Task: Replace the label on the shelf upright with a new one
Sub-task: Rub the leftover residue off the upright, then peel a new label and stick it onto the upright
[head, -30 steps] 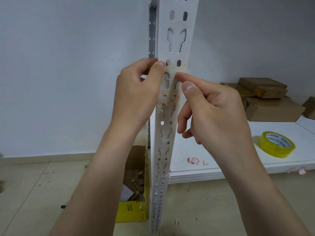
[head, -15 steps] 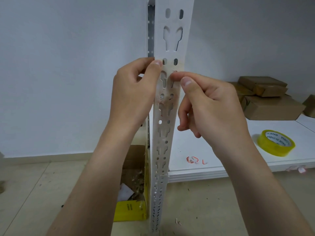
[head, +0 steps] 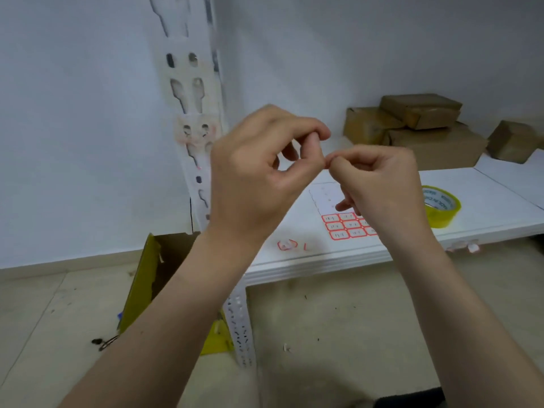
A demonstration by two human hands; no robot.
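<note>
Rising behind left hand (head: 259, 172), shelf upright (head: 191, 113)

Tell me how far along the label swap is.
Done: old label looks peeled; the upright shows only pinkish residue, with red scraps on the shelf. In hand: left hand and right hand meet fingertips away from the upright, anything pinched too small to see. Left: sticking a new label from the sheet.
</note>
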